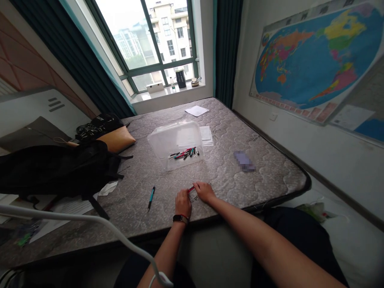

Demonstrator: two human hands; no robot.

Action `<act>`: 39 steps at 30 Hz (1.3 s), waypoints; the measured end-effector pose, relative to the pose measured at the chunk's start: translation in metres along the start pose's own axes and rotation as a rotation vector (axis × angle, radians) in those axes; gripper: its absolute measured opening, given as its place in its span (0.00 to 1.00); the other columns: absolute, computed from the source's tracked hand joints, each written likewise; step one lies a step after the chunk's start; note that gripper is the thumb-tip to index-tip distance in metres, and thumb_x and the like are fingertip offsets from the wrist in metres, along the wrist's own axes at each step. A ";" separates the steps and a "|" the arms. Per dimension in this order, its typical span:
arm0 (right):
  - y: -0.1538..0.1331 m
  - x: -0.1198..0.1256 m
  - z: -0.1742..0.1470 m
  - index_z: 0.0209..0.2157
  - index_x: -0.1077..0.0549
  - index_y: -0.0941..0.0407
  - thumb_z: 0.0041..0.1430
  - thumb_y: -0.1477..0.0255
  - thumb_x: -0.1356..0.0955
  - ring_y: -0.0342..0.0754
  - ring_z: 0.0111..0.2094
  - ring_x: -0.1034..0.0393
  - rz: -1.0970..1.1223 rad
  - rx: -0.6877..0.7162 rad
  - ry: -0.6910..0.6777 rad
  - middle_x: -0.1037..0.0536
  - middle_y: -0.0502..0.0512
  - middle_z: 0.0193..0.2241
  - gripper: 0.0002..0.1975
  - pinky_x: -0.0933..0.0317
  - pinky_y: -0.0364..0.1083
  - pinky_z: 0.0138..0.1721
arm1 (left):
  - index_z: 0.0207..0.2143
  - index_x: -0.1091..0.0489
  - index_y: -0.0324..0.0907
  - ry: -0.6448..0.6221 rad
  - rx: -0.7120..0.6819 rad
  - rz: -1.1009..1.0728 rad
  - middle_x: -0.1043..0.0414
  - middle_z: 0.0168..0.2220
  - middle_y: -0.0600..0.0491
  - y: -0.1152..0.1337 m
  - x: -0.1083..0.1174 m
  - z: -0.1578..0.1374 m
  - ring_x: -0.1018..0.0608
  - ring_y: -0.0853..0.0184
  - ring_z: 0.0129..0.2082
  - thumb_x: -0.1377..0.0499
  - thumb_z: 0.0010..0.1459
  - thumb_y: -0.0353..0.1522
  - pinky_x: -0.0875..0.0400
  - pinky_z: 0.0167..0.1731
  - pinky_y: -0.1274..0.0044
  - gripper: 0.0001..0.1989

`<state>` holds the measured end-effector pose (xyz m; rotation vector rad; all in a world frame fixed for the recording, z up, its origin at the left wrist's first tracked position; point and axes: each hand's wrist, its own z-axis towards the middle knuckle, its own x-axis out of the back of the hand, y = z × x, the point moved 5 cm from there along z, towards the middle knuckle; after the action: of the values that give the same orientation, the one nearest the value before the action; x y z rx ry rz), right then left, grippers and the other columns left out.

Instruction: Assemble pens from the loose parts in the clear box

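Observation:
Near the front edge of the mattress, my left hand (183,204) and my right hand (204,193) are closed on a red pen (191,189), one at each end. Its middle shows between them; the fingers hide the rest. To the left of my hands lies a teal and black pen (151,199). Beyond them a clear plastic box (159,146) is tipped onto its side, its opening toward me. Several loose pens (184,153) in black, red, teal and white lie in a heap inside it.
A blurred purplish item (244,161) lies at right on the mattress (222,200). Papers (206,135) are behind the box. At left are a black bag (60,168), a tan pouch (117,139) and a crumpled tissue (108,188). A white curved tube (99,221) crosses the lower left.

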<state>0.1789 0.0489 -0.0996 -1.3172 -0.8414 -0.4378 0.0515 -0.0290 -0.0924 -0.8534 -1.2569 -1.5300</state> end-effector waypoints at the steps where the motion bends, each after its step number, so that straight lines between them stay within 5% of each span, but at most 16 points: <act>1: 0.002 0.000 0.003 0.30 0.24 0.55 0.68 0.60 0.42 0.49 0.32 0.30 0.024 -0.003 -0.012 0.21 0.59 0.31 0.22 0.49 0.43 0.33 | 0.49 0.35 0.41 -0.003 -0.009 -0.004 0.29 0.43 0.42 0.002 0.000 -0.001 0.29 0.59 0.44 0.58 0.67 0.31 0.36 0.45 0.68 0.16; 11: 0.013 -0.003 0.021 0.19 0.30 0.58 0.65 0.66 0.41 0.42 0.21 0.41 0.312 -0.049 -0.249 0.34 0.48 0.15 0.22 0.50 0.41 0.27 | 0.46 0.36 0.44 -0.136 0.115 0.066 0.24 0.34 0.47 0.005 0.001 0.002 0.23 0.62 0.33 0.59 0.68 0.42 0.41 0.28 0.76 0.17; 25: 0.016 -0.007 0.021 0.16 0.39 0.55 0.65 0.65 0.41 0.41 0.18 0.46 0.416 -0.052 -0.335 0.39 0.46 0.14 0.23 0.51 0.41 0.24 | 0.39 0.31 0.43 -0.151 0.091 0.119 0.24 0.32 0.47 0.008 0.002 0.002 0.23 0.64 0.32 0.59 0.68 0.37 0.41 0.29 0.77 0.18; 31: 0.016 -0.005 0.022 0.16 0.40 0.55 0.64 0.63 0.40 0.40 0.18 0.48 0.496 -0.067 -0.347 0.40 0.45 0.13 0.22 0.52 0.42 0.24 | 0.50 0.36 0.43 -0.073 0.074 0.005 0.23 0.38 0.48 0.007 0.005 0.001 0.22 0.63 0.37 0.55 0.67 0.40 0.39 0.32 0.76 0.17; 39: 0.014 -0.003 0.022 0.15 0.41 0.55 0.63 0.63 0.40 0.40 0.17 0.49 0.521 -0.082 -0.347 0.41 0.44 0.12 0.23 0.53 0.42 0.22 | 0.48 0.35 0.44 -0.087 0.057 -0.009 0.24 0.41 0.48 0.006 0.002 0.001 0.23 0.64 0.40 0.53 0.67 0.40 0.37 0.35 0.77 0.14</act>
<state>0.1807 0.0726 -0.1106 -1.6505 -0.7279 0.1740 0.0567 -0.0288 -0.0882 -0.8856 -1.3626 -1.4709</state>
